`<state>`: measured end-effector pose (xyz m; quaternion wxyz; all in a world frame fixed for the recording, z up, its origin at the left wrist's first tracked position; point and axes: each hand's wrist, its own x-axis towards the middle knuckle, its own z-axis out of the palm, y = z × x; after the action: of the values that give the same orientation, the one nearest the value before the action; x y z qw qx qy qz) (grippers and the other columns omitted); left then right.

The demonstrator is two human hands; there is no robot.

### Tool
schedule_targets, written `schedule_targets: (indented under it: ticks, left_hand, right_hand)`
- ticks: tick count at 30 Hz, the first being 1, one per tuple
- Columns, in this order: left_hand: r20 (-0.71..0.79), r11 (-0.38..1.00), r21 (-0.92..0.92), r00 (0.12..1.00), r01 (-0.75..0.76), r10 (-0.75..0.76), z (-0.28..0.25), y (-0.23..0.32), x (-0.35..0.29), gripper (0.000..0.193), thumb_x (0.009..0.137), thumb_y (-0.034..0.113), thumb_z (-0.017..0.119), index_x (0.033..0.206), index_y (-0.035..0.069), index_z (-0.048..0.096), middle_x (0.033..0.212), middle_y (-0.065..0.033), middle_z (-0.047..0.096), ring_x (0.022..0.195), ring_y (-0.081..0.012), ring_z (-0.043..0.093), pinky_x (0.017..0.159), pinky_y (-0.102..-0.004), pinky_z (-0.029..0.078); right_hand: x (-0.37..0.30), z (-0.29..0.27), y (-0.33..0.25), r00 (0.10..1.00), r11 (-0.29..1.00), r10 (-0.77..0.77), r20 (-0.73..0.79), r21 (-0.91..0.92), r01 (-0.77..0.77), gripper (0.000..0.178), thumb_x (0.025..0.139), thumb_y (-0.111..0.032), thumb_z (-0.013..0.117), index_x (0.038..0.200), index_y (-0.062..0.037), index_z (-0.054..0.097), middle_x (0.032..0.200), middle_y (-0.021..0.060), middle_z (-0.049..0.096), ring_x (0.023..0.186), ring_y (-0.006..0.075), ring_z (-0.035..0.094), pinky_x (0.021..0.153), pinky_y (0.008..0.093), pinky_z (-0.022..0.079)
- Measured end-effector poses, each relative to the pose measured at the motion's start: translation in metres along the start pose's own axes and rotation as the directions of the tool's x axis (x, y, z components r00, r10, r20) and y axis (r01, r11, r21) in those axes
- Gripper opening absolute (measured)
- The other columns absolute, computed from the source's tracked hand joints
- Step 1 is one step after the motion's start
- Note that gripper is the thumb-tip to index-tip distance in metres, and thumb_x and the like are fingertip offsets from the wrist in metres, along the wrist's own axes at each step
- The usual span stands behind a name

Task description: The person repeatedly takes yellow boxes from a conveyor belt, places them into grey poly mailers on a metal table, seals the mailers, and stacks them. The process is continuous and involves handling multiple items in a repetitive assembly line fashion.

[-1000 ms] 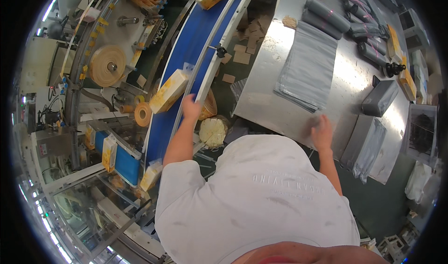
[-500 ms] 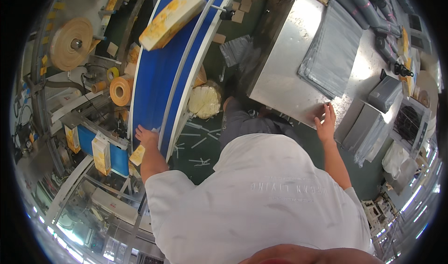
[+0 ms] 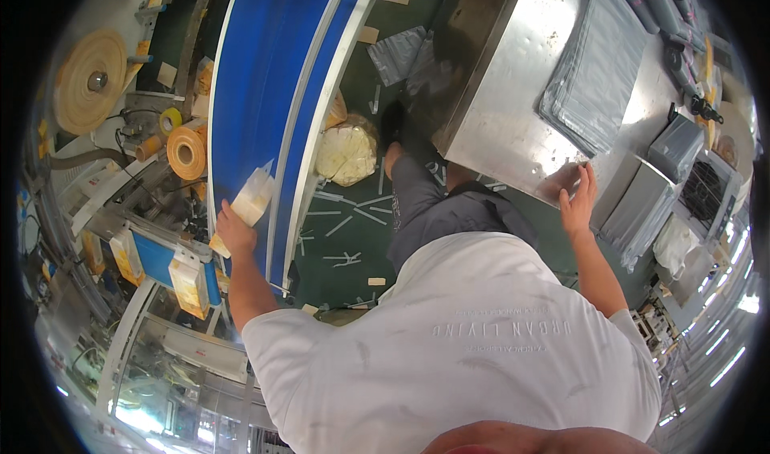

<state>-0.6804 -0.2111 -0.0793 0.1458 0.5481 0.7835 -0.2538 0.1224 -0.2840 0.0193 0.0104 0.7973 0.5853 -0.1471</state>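
My left hand [image 3: 236, 228] is closed round a long white-and-yellow pack [image 3: 253, 197], over the near end of the blue conveyor belt [image 3: 257, 101]. The pack lies slantwise, its pale end pointing away from me, with a clear film flap at that end. Part of it is hidden under my fingers. At the near edge of the metal table [image 3: 501, 125], my right hand [image 3: 579, 199] has its fingers apart and holds nothing. Just beyond it lies a stack of grey plastic bags [image 3: 597, 69].
More white-and-yellow packs [image 3: 188, 281] stand on a short blue belt [image 3: 152, 257] at the left. Tape rolls [image 3: 186, 151] and a large reel [image 3: 90, 81] sit beyond. A stuffed clear bag [image 3: 346, 153] and paper strips [image 3: 341, 223] lie on the floor. Grey bundles [image 3: 642, 213] are at right.
My left hand has taken hold of a pack and brought it over the belt's near end. The pack farther up the belt has gone from view. My right hand stays at the table edge.
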Motion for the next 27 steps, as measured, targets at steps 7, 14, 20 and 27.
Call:
schedule_targets:
  ticks: [7,14,20,27]
  left_hand:
    - [-0.380,0.879,-0.460,0.923,-0.125,-0.067,-0.092,0.090,0.005,0.111,0.067,0.019,0.084,0.162,0.003,0.028,0.143,-0.0302,0.053,0.132,-0.0482,0.052,0.113,-0.0520,0.044]
    - [-0.657,0.682,-0.402,0.711,-0.611,0.250,-0.274,0.238,-0.064,0.118,0.075,0.013,0.078,0.172,0.014,0.010,0.151,-0.0260,0.047,0.138,-0.0418,0.051,0.117,-0.0480,0.041]
    - [-0.548,-0.360,-0.836,0.615,-0.413,0.567,-0.279,0.452,-0.149,0.097,0.083,0.005,0.072,0.167,0.004,0.025,0.155,-0.0128,0.049,0.135,-0.0263,0.055,0.115,-0.0396,0.044]
    - [-0.353,0.185,-0.657,0.515,-0.731,0.781,-0.180,0.622,-0.205,0.068,0.096,0.012,0.069,0.156,-0.001,0.042,0.145,-0.0142,0.058,0.129,-0.0241,0.059,0.108,-0.0384,0.048]
  right_hand:
    - [-0.002,-0.012,0.008,1.000,0.998,-0.003,0.028,0.062,0.001,0.076,0.082,-0.009,0.075,0.152,-0.0056,0.045,0.162,0.0220,0.036,0.148,0.0431,0.036,0.122,0.0505,0.035]
    - [0.003,-0.016,0.021,0.996,0.962,-0.052,-0.078,0.263,0.071,0.063,0.083,-0.012,0.078,0.141,-0.0035,0.055,0.151,0.0199,0.049,0.138,0.0425,0.045,0.116,0.0504,0.041]
    - [0.031,-0.051,0.005,0.906,0.665,-0.245,-0.346,0.620,0.416,0.067,0.091,-0.018,0.077,0.150,-0.0020,0.049,0.147,0.0223,0.055,0.138,0.0406,0.050,0.117,0.0488,0.040]
    - [0.045,-0.049,0.013,0.949,0.651,0.112,-0.295,0.743,0.154,0.083,0.092,-0.019,0.076,0.161,-0.0033,0.034,0.148,0.0229,0.054,0.139,0.0420,0.050,0.116,0.0452,0.042]
